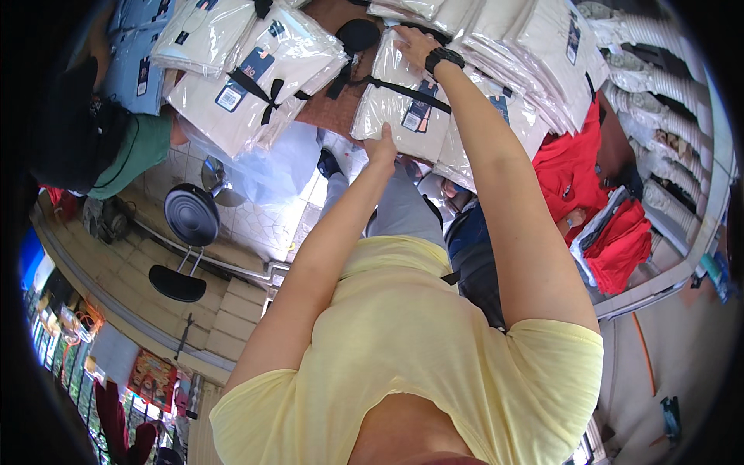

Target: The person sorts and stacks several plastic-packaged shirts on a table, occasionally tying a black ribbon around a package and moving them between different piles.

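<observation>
Plastic-wrapped cream garment (390,109) on the brown worktop (334,109)
Left hand (380,147) grasps its near edge, thumb on top; right hand (418,48) spreads over its far end, grip unclear. Black ribbon (408,91) crosses it; similar packets (298,58) lie left and right.

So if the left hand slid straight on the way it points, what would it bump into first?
Probably the black ribbon across the clear-wrapped cream pack. The left hand seems to touch that pack's near edge, so it might push that first; depth is unclear.
</observation>
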Demonstrator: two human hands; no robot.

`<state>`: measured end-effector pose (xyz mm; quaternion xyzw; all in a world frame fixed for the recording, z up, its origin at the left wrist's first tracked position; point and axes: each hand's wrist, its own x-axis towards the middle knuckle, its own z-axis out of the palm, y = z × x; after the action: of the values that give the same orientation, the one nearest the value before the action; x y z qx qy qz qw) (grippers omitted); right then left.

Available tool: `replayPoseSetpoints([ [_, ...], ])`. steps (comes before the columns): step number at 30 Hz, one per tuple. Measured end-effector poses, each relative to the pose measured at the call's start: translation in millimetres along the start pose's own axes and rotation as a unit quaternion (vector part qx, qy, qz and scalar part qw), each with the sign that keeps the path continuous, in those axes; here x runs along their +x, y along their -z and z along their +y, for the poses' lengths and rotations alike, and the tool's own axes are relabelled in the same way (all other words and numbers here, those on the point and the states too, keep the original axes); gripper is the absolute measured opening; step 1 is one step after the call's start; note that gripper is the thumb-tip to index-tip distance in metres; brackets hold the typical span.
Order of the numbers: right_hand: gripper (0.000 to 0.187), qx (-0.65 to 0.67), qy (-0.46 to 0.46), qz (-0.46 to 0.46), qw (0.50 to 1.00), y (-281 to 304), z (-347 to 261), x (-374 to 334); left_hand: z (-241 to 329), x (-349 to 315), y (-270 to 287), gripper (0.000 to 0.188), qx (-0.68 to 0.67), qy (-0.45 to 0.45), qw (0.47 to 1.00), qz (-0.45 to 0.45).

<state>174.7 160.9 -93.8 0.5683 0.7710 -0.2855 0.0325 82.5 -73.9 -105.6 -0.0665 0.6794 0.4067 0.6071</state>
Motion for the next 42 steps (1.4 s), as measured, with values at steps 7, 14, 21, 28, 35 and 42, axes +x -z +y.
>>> replayPoseSetpoints([
  [7, 0.071, 0.041, -0.019, -0.024, 0.999, -5, 42, 4, -2, -21, -7, 0.064, -0.004, -0.027, 1.0, -0.008],
  [14, 0.095, -0.031, -0.092, -0.071, 0.993, 7, -4, 7, -26, 7, 1, 0.066, 0.064, -0.161, 0.984, 0.038],
  [21, 0.113, 0.149, -0.134, -0.109, 0.974, 20, 5, 13, -2, -14, 5, 0.07, -0.15, -0.008, 0.979, -0.135],
  [28, 0.115, 0.26, -0.122, -0.056, 0.956, 32, 24, 5, 13, -44, 0, 0.072, -0.002, -0.153, 0.982, -0.112],
  [35, 0.062, 0.188, 0.091, 0.152, 0.966, 22, -2, -30, 48, -2, 33, 0.066, -0.177, 0.028, 0.965, -0.189],
  [42, 0.037, -0.077, -0.029, 0.181, 0.98, -53, 27, -229, 111, -23, 29, 0.062, -0.242, 0.134, 0.935, -0.224],
])
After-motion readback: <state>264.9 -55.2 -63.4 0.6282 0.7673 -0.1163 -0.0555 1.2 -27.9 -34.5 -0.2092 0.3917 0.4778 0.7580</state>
